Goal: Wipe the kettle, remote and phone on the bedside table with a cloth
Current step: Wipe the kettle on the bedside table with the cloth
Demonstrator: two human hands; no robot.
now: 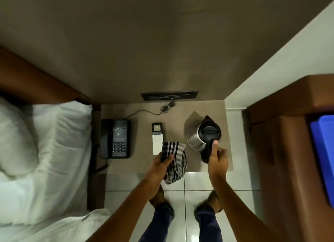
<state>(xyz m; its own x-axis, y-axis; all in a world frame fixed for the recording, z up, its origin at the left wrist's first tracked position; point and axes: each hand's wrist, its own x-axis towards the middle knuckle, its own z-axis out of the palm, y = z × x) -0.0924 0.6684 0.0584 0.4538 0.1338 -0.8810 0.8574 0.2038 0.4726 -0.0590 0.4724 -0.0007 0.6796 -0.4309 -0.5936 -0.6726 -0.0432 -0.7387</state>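
Observation:
A steel kettle (pixel 194 137) with a black lid and handle stands at the right of the bedside table (pixel 142 165). My right hand (pixel 217 158) grips its black handle, thumb on top. My left hand (pixel 160 162) holds a black-and-white checked cloth (pixel 176 160) bunched over the table's front edge, just left of the kettle. The white and black remote (pixel 157 136) lies in the middle, its near end partly under the cloth. A black corded phone (pixel 115 138) sits at the left.
A bed with white sheets and a pillow (pixel 45 151) flanks the table's left side. A dark socket panel (pixel 169 95) is on the wall behind, with a cord trailing to the phone. Brown furniture with a blue item (pixel 323 151) stands right. My feet are on white floor tiles.

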